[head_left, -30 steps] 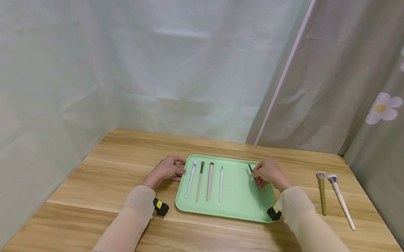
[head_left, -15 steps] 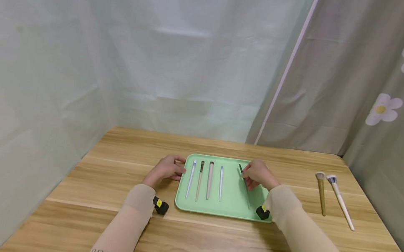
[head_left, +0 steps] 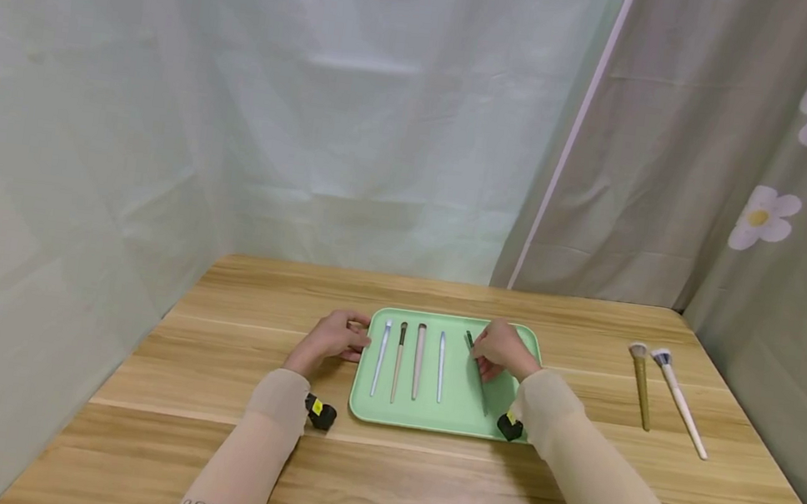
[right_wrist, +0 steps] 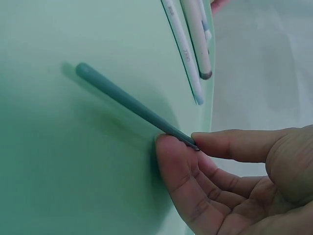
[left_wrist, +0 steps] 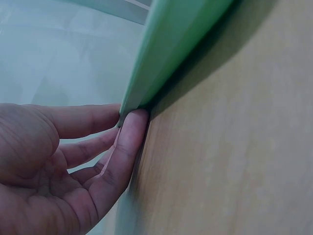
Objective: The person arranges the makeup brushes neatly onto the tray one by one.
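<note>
A light green tray (head_left: 394, 415) lies on the table. At its left edge my left hand (head_left: 334, 336) grips the rim, with the thumb on the rim and a finger tucked under it, as the left wrist view (left_wrist: 63, 166) shows. Over the tray's right half, my right hand (head_left: 503, 350) pinches a slim dark green makeup brush (right_wrist: 129, 103) between thumb and fingers, near its bristle end. Its handle end slants toward the front of the tray. Left of it lie a pale blue brush (head_left: 441, 370), a pinkish brush (head_left: 418, 367), a thin dark-tipped brush (head_left: 397, 369) and a lilac brush (head_left: 380, 363).
On the table (head_left: 389, 494) right of the tray lie a brush with a gold-brown handle (head_left: 641, 390) and a larger white-handled brush (head_left: 682, 408). Curtains (head_left: 390, 116) hang behind the table and along both sides.
My right hand has moved left across the tray with the dark green brush, closer to the row of brushes. The left hand has stayed at the tray's rim.
</note>
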`<state>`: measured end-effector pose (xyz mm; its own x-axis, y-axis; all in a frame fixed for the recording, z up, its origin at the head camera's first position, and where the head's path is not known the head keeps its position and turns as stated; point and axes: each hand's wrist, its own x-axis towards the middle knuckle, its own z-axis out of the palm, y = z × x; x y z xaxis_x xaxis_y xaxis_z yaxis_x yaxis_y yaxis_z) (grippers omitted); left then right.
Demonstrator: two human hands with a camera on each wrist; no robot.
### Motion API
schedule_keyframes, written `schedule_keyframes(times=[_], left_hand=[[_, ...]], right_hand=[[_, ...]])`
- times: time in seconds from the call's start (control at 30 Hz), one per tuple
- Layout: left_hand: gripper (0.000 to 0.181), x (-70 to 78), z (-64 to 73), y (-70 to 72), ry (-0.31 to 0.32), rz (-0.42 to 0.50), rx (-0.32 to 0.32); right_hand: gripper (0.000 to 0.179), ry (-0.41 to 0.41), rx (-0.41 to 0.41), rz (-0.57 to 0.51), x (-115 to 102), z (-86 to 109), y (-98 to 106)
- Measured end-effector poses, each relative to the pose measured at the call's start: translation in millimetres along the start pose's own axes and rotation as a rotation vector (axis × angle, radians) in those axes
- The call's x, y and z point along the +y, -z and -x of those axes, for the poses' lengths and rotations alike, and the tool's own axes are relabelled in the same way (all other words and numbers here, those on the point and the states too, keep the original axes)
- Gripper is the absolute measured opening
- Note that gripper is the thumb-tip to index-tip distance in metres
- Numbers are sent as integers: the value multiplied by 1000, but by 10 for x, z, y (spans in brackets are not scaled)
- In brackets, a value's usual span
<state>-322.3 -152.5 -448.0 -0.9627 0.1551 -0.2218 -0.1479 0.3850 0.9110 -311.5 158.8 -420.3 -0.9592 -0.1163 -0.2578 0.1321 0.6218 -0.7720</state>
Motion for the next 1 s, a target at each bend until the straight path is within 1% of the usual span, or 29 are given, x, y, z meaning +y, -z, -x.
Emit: schedule_keyframes(times=[0.13, 0.23, 0.3, 0.47, 0.6, 0.7, 0.87, 1.0], left_hand=[[43, -3, 0, 0, 4, 3, 1], [43, -1, 2, 0, 4, 0, 4], [43, 2, 4, -1, 3, -3, 6], [44, 2, 6, -4, 5, -2, 9], [44, -2, -5, -6, 7, -3, 11], [43, -1, -8, -3, 8, -3, 8], [43, 8, 2, 5, 1, -13, 0], [43, 11, 12, 9, 0, -25, -1]], right_hand=[[7, -17, 23, 11, -4, -17, -45], [10, -20, 45, 44, -19, -34, -80], [13, -7, 55, 83, -33, -37, -103], [26, 1, 77, 152, -79, -14, -153], [33, -6, 89, 153, -106, 10, -170], [30, -16, 91, 143, -102, 4, -175], [17, -59, 92, 118, -102, -19, -178], [15, -76, 98, 101, -102, -25, -180]])
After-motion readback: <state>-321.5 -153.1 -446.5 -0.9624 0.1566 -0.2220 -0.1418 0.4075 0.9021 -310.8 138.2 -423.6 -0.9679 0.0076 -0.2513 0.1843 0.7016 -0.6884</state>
